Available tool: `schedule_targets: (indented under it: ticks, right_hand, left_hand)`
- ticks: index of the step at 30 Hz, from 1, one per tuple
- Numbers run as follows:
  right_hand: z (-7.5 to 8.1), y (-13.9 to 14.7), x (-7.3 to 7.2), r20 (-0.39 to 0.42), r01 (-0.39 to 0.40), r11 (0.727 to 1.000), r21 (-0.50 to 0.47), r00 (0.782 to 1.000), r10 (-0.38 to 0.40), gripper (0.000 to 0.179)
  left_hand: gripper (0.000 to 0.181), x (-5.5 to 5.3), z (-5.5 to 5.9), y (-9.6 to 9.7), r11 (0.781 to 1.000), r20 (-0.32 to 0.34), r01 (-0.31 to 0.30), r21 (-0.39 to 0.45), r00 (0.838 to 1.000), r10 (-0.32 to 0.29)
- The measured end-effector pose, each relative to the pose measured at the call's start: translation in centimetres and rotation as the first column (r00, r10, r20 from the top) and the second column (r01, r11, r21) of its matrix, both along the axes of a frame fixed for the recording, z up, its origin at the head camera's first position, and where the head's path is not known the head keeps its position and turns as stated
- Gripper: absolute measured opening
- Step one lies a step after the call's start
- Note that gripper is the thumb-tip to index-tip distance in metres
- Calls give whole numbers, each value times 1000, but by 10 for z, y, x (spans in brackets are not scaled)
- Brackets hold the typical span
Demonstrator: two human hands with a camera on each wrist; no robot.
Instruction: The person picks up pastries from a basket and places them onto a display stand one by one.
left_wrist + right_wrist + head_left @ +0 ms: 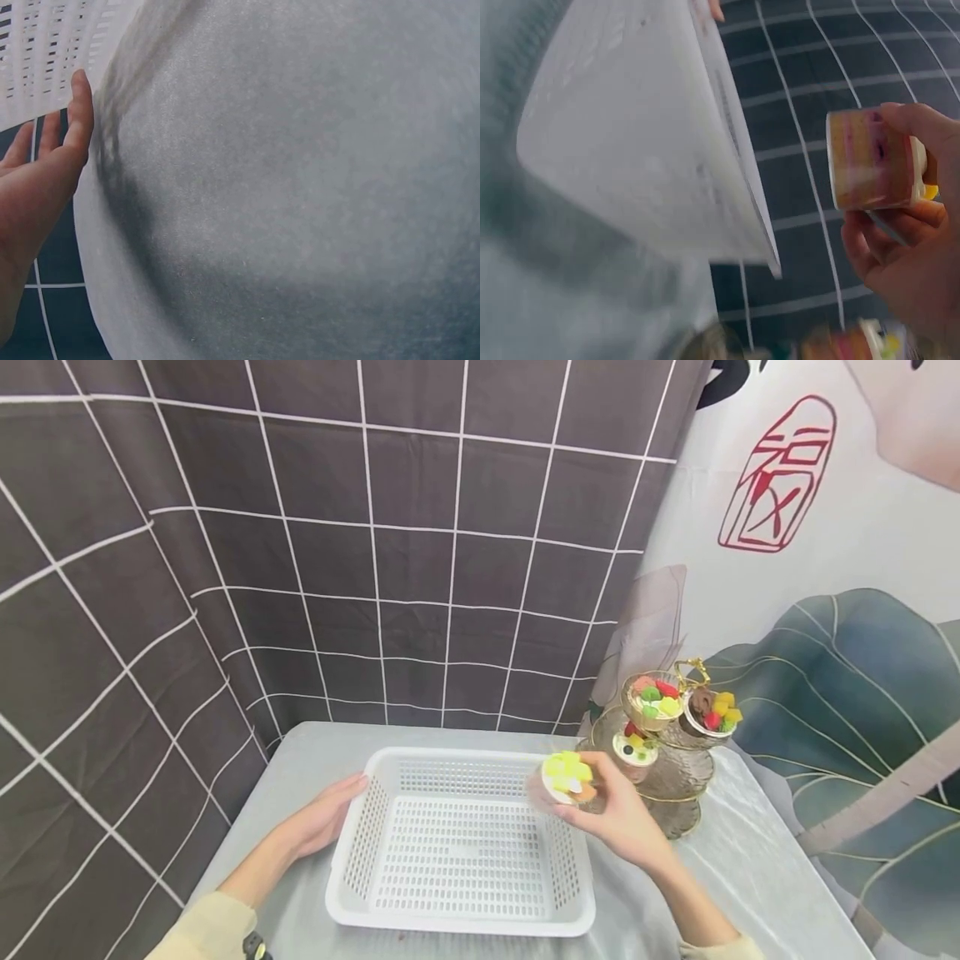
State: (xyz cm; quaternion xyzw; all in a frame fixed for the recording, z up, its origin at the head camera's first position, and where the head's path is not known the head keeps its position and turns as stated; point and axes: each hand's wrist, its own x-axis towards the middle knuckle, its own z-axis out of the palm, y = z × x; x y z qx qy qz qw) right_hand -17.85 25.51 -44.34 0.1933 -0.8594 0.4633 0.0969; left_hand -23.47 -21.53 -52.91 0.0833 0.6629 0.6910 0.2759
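Observation:
In the head view my right hand (618, 814) grips a dessert cup (566, 777) topped with yellow fruit pieces, over the right rim of the white plastic basket (459, 925). The right wrist view shows the thumb and fingers of that hand (922, 217) around the cup (874, 161), whose side has pink and tan layers. My left hand (326, 814) is at the basket's left rim. From the left wrist, its fingers (80, 112) look fairly straight against the basket's perforated side (52, 52).
A tiered glass stand (678, 772) with a gold handle stands on the right of the cloth-covered table (757, 860). It carries a cup with red and green toppings (654, 697), a chocolate one (708, 710) and a smaller cream one (635, 750). Dark gridded cloth (405, 560) hangs behind.

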Motion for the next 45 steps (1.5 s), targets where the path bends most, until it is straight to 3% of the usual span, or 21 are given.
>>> schedule_targets:
  ticks: [3,8,15,20,26,33,38,45]
  right_hand:
    - [2,25,13,-38,101,995,13,994,-100,68]
    - [7,69,22,-61,140,990,-4,988,-140,66]
    - [10,125,21,-57,177,980,92,983,-172,60]
    - [13,148,15,-31,246,954,174,969,-244,58]
    - [10,159,3,30,323,922,211,941,-337,59]
    - [5,158,-13,57,393,881,264,905,-421,72]
    - [4,151,-21,16,417,862,288,898,-440,77]
    - [-2,143,-28,-64,418,851,317,905,-421,80]
  left_hand:
    - [74,-1,0,1,1000,-2,6,3,1000,-6]
    - [74,-2,-2,0,1000,3,4,-2,1000,-4]
    - [75,-2,-3,-2,1000,4,8,5,1000,-8]
    - [75,-2,-2,-3,1000,-2,11,6,1000,-11]
    - [75,-1,-3,-3,1000,-1,5,5,1000,-5]
    - [75,-1,0,-1,1000,17,-20,6,1000,20]
    - [75,1,1,0,1000,8,-14,1,1000,14]
    - [74,2,0,0,1000,-3,0,13,1000,0]
